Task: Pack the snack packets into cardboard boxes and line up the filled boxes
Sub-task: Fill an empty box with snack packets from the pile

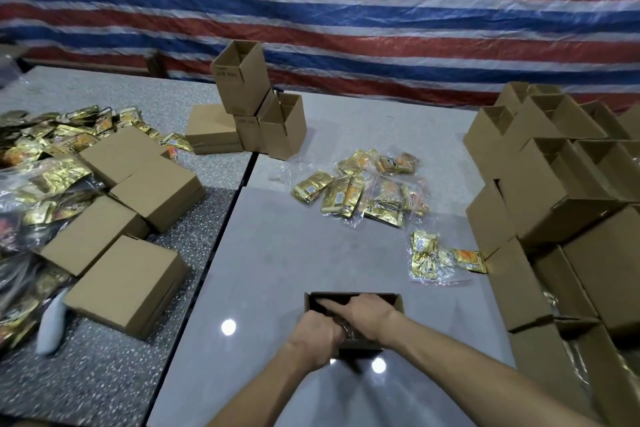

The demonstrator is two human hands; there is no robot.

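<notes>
An open cardboard box [398, 302] sits on the grey table near me. Both my hands are inside it. My left hand [320, 329] is curled at the box's near side, and my right hand [363, 314] lies flat, pressing down on the contents, which are dark and hard to make out. A pile of golden snack packets [360, 189] lies further out on the table. A few more packets [440, 255] lie to the right of the box. Several closed boxes [128, 284] stand in a line on the speckled table at the left.
Open empty boxes [561, 184] are stacked along the right edge. More empty boxes [242, 87] stand stacked at the back centre. A large heap of packets in plastic [41, 163] covers the far left. A striped tarpaulin [346, 10] hangs behind.
</notes>
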